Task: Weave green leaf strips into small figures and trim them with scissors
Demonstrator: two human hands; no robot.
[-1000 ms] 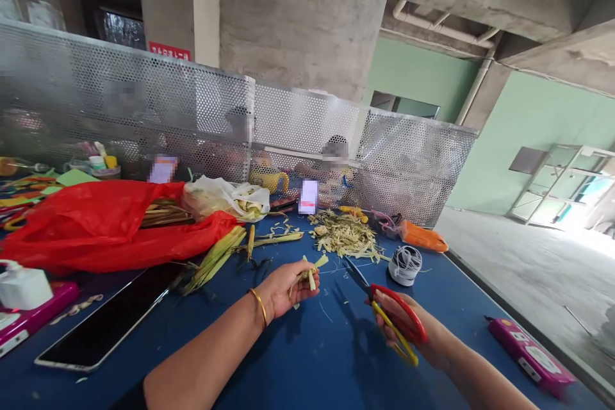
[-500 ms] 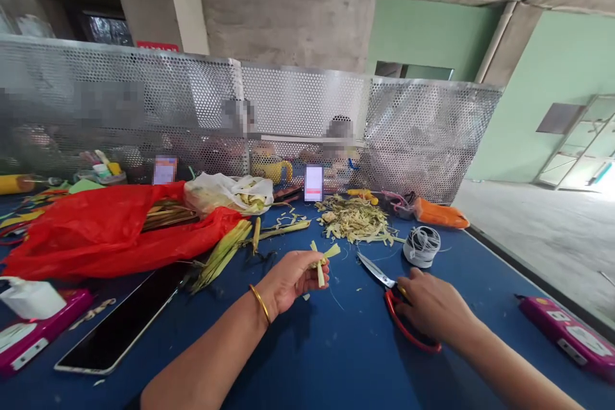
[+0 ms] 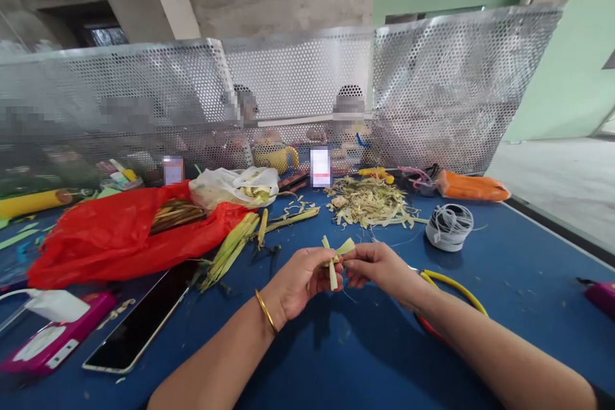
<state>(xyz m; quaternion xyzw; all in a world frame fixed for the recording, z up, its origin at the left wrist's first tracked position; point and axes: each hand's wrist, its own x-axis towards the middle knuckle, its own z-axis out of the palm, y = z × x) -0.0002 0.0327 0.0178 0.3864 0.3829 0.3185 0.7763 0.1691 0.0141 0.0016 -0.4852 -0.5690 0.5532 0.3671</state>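
My left hand [image 3: 300,275], with a gold bangle at its wrist, pinches a small folded piece of pale green corn husk [image 3: 333,272] whose strips stick out crosswise. Closed fingertips of my right hand [image 3: 372,269] meet the right side of this piece; exactly what they pinch there is partly hidden. Under my right forearm lie the scissors [image 3: 459,288], with a yellow and a red handle showing and the blades mostly covered. A thin thread hangs below the fingers. Beyond my right hand stands a spool of grey-white cord [image 3: 450,228].
A heap of husk scraps [image 3: 369,200] lies ahead. To the left are husk strips [image 3: 233,246], a red plastic bag [image 3: 106,224], a white bag [image 3: 235,187], a large phone [image 3: 141,320] and a purple power strip [image 3: 60,339]. A perforated metal screen [image 3: 442,90] borders the blue table.
My right hand has left the scissors and come over to the corn husk piece in my left hand. The scissors stay on the table. The camera view has shifted slightly.
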